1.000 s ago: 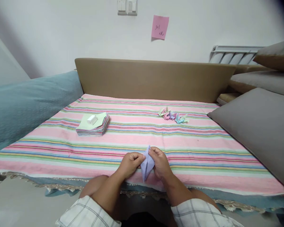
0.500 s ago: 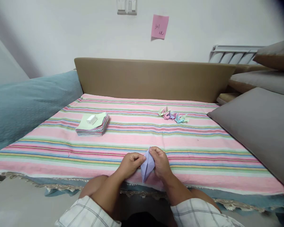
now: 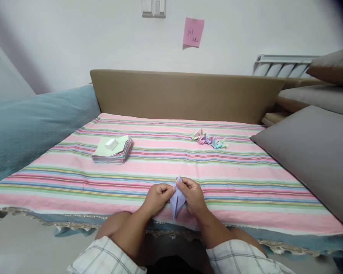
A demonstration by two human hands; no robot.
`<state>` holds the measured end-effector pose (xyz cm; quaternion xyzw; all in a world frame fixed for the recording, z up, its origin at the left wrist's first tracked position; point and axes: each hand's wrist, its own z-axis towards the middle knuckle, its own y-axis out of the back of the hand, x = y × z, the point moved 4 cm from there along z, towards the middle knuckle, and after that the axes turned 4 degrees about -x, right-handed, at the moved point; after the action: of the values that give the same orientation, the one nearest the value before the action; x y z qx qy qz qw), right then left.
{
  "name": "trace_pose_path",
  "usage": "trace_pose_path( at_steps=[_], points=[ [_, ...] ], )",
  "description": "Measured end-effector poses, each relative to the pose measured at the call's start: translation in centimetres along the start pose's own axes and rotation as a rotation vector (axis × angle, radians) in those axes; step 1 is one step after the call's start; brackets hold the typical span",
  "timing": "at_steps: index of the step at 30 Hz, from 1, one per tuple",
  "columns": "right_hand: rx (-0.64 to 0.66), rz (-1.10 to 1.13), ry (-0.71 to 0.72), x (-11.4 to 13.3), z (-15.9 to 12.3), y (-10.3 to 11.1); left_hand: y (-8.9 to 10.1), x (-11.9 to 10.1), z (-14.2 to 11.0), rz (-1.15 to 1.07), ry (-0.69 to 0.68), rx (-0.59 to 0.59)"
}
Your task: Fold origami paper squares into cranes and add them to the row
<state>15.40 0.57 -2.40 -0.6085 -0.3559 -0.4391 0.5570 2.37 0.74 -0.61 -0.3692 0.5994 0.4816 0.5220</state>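
Between my two hands is a piece of folded purple origami paper [image 3: 177,201], diamond-shaped with a slit down its middle and a narrow tip pointing toward me. My left hand [image 3: 159,198] pinches its left edge between thumb and forefinger. On the other side, my right hand [image 3: 193,196] grips the upper right part, the thumb lying across the paper near the far tip. Both hands are just above the front of the striped cloth [image 3: 103,198]. The fingers behind the paper are partly hidden.
A stack of coloured paper [image 3: 112,154] with a small white block [image 3: 111,144] on top lies at left. Several folded paper cranes [image 3: 208,139] sit in a row beyond my right hand. Grey cushions [image 3: 311,152] are at right, a blue-covered armrest [image 3: 42,121] at left, a brown backrest [image 3: 183,95] behind.
My right thumb has shifted down and left over the paper, and more of the far tip shows above it. My left hand stays nearly where it was.
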Motion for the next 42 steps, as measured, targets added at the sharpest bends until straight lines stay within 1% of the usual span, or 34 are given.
trace_pose_path(
  at_steps=[4,12,23,33,36,38,42],
  points=[
    [-0.015,-0.027,0.005,-0.18,0.13,0.22,-0.01,-0.05,-0.01,0.040,-0.031,0.010],
    [-0.032,-0.054,0.027,0.12,0.02,0.26,-0.03,-0.19,-0.09,0.105,-0.045,0.027],
    [-0.013,0.013,0.007,0.05,-0.01,0.13,-0.05,-0.32,-0.08,0.129,-0.068,0.029],
    [0.003,0.059,-0.012,0.30,-0.10,0.11,0.02,-0.39,-0.19,0.195,-0.094,0.039],
    [-0.016,0.036,0.002,0.27,-0.03,0.36,0.04,-0.60,-0.28,0.207,-0.091,0.032],
    [-0.051,0.017,0.003,0.16,0.07,0.60,0.02,-0.75,-0.36,0.211,-0.083,0.036],
    [-0.116,0.017,-0.042,-0.06,0.18,0.86,-0.06,-0.82,-0.40,0.197,-0.076,0.050]
  ],
)
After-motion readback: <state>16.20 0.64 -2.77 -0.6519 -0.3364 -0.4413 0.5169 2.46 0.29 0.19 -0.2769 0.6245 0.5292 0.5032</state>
